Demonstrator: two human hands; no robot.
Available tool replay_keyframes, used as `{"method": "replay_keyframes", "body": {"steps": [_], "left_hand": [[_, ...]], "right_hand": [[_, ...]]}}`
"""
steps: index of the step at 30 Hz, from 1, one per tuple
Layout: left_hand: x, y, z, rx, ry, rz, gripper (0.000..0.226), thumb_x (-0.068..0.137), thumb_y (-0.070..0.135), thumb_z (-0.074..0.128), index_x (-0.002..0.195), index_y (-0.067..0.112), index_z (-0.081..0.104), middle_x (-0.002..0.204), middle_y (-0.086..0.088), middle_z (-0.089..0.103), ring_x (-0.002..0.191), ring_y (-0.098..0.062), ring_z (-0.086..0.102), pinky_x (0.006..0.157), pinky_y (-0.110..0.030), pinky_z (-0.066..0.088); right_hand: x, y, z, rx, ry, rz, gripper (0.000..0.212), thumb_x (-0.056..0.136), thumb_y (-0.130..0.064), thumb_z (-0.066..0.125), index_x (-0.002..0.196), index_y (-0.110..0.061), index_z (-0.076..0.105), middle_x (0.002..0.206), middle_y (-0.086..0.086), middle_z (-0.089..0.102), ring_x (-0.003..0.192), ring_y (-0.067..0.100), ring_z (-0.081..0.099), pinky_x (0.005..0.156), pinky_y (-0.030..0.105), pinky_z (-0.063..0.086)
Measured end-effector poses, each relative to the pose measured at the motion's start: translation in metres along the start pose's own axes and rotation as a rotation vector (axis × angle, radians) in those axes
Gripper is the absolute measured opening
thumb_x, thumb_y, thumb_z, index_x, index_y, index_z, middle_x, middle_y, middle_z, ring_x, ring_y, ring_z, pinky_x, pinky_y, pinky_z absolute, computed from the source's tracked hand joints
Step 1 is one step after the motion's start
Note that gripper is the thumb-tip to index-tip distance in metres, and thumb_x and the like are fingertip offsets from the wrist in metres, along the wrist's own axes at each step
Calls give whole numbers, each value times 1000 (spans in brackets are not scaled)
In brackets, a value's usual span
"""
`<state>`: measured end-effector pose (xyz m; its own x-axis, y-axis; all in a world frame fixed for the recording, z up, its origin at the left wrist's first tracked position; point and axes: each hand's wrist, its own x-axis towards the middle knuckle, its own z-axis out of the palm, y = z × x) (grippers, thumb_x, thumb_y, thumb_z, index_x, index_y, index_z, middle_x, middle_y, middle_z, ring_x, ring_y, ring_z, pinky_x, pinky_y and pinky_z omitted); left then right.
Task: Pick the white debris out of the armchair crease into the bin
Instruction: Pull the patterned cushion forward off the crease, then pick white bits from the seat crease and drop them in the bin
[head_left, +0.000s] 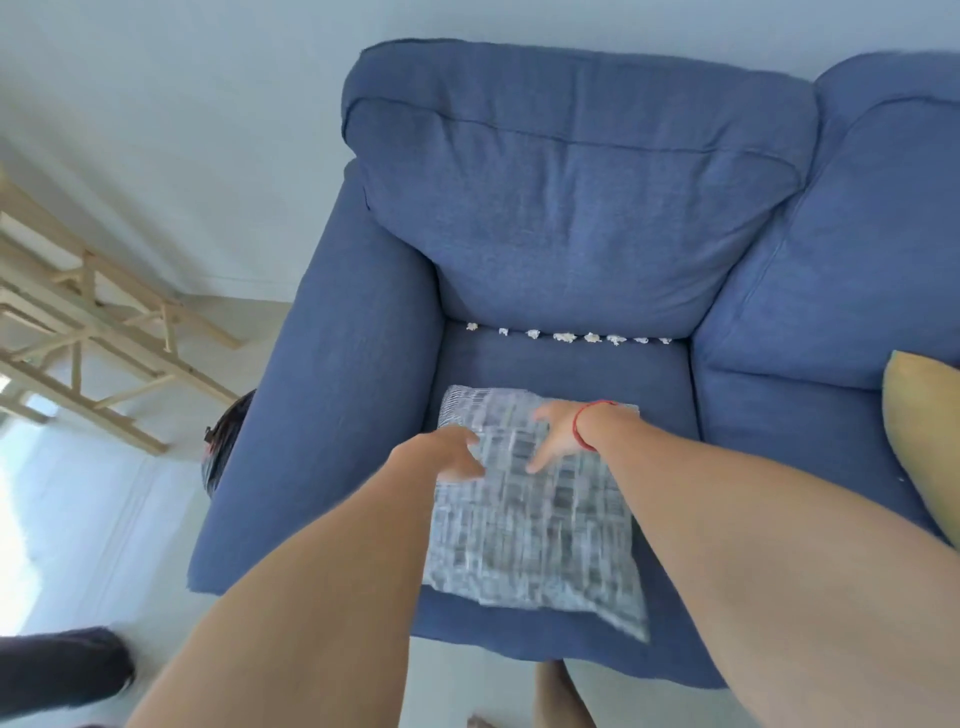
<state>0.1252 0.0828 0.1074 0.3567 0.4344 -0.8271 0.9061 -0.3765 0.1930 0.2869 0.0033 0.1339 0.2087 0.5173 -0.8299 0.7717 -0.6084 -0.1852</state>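
Note:
Several white debris bits lie in a row along the crease between the seat and back cushion of the blue armchair. A grey-and-white patterned cushion lies on the seat, blurred by motion. My left hand grips its left edge. My right hand, with a red string at the wrist, has its thumb and fingers spread and clamped on the cushion's top. Both hands are well in front of the debris. A dark object, possibly the bin, sits beside the left armrest, mostly hidden.
A second blue seat adjoins on the right, with a yellow cushion on it. A pale wooden frame stands at the left on the light floor. A dark shape lies at the bottom left.

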Motion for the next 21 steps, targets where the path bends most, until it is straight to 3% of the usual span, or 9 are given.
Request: {"method": "replay_keyframes", "body": {"steps": [4, 8, 13, 18, 21], "left_hand": [[-6, 5, -11, -139, 171, 89, 59, 96, 40, 48, 151, 27, 29, 160, 4, 21, 145, -23, 28, 117, -40, 28], [0, 9, -21, -238, 239, 80, 62, 91, 44, 47, 149, 31, 30, 157, 0, 30, 137, -26, 41, 113, -45, 36], [17, 15, -33, -251, 250, 77, 62, 94, 42, 46, 151, 29, 25, 158, 1, 26, 142, -25, 33, 115, -44, 32], [52, 27, -52, -300, 214, 51, 64, 92, 44, 48, 151, 31, 25, 157, 1, 29, 134, -25, 44, 111, -42, 38], [82, 36, -63, -330, 212, 49, 64, 94, 46, 47, 152, 29, 24, 157, 0, 30, 136, -25, 41, 112, -43, 37]], "right_hand": [[-10, -7, -9, 152, 164, -41, 85, 82, -35, 72, 152, -21, 25, 157, 1, 32, 140, 27, 40, 114, 43, 36], [-10, -9, -16, 238, 255, -57, 76, 87, -27, 66, 151, -17, 26, 154, 4, 35, 138, 27, 42, 112, 39, 37], [5, -3, -32, 255, 282, -18, 63, 88, -26, 61, 145, -16, 35, 146, 6, 43, 131, 28, 47, 110, 40, 39], [39, 5, -55, 282, 283, 6, 67, 88, -29, 61, 147, -18, 32, 150, 5, 38, 134, 28, 45, 111, 42, 39], [68, 12, -67, 296, 311, 15, 59, 89, -27, 60, 142, -15, 38, 147, 6, 40, 131, 29, 47, 109, 44, 40]]}}
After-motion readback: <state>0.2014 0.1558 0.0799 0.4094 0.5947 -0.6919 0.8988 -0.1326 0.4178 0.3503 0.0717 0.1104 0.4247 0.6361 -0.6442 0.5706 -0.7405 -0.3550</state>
